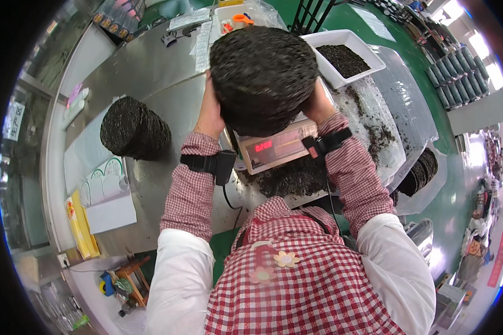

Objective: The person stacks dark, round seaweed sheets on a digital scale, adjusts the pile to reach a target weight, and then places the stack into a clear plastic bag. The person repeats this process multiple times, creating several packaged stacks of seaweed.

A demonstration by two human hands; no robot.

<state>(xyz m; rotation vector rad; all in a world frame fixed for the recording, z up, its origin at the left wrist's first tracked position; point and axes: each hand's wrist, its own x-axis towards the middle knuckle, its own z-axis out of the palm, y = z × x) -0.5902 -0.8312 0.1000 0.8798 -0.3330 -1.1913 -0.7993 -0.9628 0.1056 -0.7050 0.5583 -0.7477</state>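
Note:
A tall stack of round, dark dried seaweed sheets (262,70) is between my two hands, over a tabletop scale (279,146) with a lit red display. My left hand (210,111) grips the stack's left side, and my right hand (320,103) grips its right side; the stack hides most of the fingers. Whether its base touches the scale's pan cannot be seen. A second seaweed stack (131,128) leans on the steel table to the left. Loose dark flakes (293,178) lie in front of the scale.
A white tray (373,62) of seaweed bits sits at the back right, beside flake-strewn clear plastic (369,106). Further right is another dark stack (421,172). Papers (110,212) and a yellow packet (80,223) line the left edge. An orange tape dispenser (242,20) is behind.

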